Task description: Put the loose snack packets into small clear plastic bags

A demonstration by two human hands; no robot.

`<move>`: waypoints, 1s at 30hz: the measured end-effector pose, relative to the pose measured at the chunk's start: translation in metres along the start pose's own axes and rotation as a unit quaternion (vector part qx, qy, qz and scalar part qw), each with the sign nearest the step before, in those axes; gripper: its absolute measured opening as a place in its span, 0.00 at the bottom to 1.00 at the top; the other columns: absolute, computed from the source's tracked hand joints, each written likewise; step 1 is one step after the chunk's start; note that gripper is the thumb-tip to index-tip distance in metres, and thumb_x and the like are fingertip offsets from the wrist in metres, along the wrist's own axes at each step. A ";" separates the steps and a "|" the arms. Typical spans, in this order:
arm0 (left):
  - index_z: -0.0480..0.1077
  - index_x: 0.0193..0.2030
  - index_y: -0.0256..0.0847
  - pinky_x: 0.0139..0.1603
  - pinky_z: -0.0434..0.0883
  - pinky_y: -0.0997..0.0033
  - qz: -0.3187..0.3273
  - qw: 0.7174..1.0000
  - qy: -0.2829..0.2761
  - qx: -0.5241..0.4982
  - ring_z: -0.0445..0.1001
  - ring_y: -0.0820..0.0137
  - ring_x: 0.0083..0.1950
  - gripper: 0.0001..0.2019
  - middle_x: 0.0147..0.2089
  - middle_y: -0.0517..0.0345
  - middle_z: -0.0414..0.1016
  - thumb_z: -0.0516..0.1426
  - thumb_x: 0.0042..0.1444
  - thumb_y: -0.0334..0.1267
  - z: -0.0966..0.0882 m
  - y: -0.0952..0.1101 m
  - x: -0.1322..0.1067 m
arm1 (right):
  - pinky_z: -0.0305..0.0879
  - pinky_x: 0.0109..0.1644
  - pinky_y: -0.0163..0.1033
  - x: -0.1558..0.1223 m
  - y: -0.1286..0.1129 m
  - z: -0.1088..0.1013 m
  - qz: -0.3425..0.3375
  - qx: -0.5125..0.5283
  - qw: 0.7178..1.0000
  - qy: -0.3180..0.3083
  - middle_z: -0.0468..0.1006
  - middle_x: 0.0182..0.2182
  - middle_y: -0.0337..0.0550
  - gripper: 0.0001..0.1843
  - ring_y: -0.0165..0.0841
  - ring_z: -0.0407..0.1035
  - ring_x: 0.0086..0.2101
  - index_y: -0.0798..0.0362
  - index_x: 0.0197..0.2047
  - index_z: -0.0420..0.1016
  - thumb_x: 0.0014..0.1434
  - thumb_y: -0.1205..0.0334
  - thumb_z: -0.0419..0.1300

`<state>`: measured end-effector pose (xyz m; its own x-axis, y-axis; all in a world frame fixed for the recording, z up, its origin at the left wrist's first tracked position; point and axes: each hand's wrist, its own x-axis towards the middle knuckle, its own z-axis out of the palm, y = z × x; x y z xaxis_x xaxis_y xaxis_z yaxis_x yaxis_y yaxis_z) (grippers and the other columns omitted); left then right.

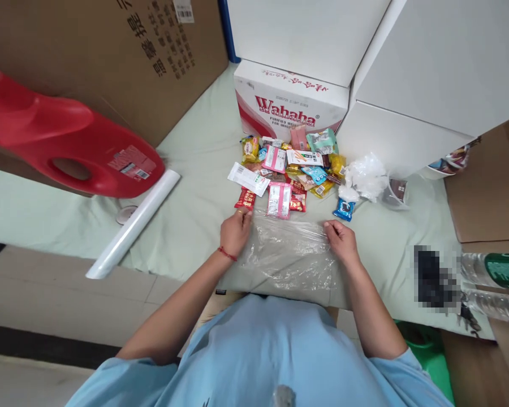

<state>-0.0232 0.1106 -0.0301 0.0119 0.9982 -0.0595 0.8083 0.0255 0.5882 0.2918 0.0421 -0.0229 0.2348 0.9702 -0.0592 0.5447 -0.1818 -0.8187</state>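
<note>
A clear plastic zip bag (290, 254) lies flat on the pale green cloth, its zip edge facing away from me. My left hand (236, 232) pinches the bag's far left corner. At the far right corner, my right hand (341, 240) grips the same edge between thumb and fingers. Just beyond the bag is a heap of wrapped snacks (305, 157). A red packet (245, 198) lies right by my left fingertips, and a pink-and-white packet (279, 200) sits close to the zip edge. Near my right hand is a blue wrapped snack (344, 209).
Behind the snacks stands a white Wahaba carton (291, 102). Crumpled clear plastic (367, 175) and a clear cup (396, 192) are to the right. A white roll (133, 225) and a large red jug (76, 147) occupy the left. Bottles (503, 271) and keys (469, 316) lie at the right edge.
</note>
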 end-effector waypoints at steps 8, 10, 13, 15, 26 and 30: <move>0.72 0.48 0.41 0.54 0.68 0.55 0.233 0.954 0.182 0.043 0.74 0.58 0.49 0.09 0.45 0.46 0.77 0.54 0.67 0.41 -0.008 0.003 -0.024 | 0.73 0.49 0.47 -0.019 -0.041 -0.011 -0.226 -0.125 0.958 0.122 0.78 0.42 0.51 0.13 0.40 0.73 0.45 0.52 0.47 0.79 0.71 0.56 0.56; 0.75 0.46 0.44 0.60 0.65 0.53 0.353 0.932 0.054 0.065 0.76 0.61 0.52 0.08 0.45 0.51 0.80 0.54 0.68 0.39 -0.011 0.000 -0.034 | 0.73 0.49 0.47 -0.042 -0.044 -0.009 -0.290 -0.141 0.946 0.013 0.80 0.41 0.49 0.10 0.39 0.73 0.43 0.51 0.48 0.79 0.71 0.62 0.56; 0.75 0.56 0.47 0.73 0.49 0.39 0.398 0.907 -0.098 0.098 0.71 0.55 0.66 0.15 0.58 0.48 0.79 0.56 0.67 0.48 -0.018 -0.014 -0.042 | 0.74 0.56 0.51 -0.080 -0.029 -0.005 -0.347 -0.166 0.909 -0.160 0.80 0.53 0.53 0.14 0.42 0.73 0.52 0.51 0.55 0.78 0.70 0.66 0.56; 0.67 0.68 0.49 0.74 0.34 0.27 0.370 0.908 -0.153 0.120 0.63 0.48 0.73 0.29 0.68 0.44 0.72 0.57 0.64 0.58 -0.023 -0.027 -0.042 | 0.73 0.61 0.55 -0.104 -0.012 -0.010 -0.329 -0.178 0.900 -0.223 0.75 0.62 0.53 0.18 0.44 0.69 0.60 0.49 0.61 0.76 0.70 0.67 0.56; 0.52 0.77 0.47 0.70 0.23 0.23 0.355 0.892 -0.249 0.127 0.45 0.41 0.80 0.53 0.78 0.40 0.56 0.63 0.50 0.68 -0.031 -0.050 -0.044 | 0.75 0.47 0.45 -0.057 -0.035 -0.054 -0.072 -0.126 0.984 -0.099 0.83 0.44 0.49 0.17 0.41 0.78 0.43 0.47 0.47 0.81 0.71 0.48 0.54; 0.56 0.76 0.49 0.74 0.28 0.29 0.369 0.897 -0.219 0.105 0.52 0.46 0.79 0.47 0.76 0.43 0.59 0.61 0.54 0.66 -0.028 -0.055 -0.047 | 0.70 0.51 0.48 0.023 -0.089 0.015 -0.056 -0.286 0.954 -0.070 0.81 0.47 0.57 0.28 0.47 0.74 0.48 0.54 0.61 0.73 0.71 0.42 0.52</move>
<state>-0.0847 0.0641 -0.0370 0.7829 0.6197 -0.0554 0.5774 -0.6905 0.4356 0.2367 0.0829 0.0403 0.0625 0.9932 -0.0982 0.9195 -0.0955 -0.3812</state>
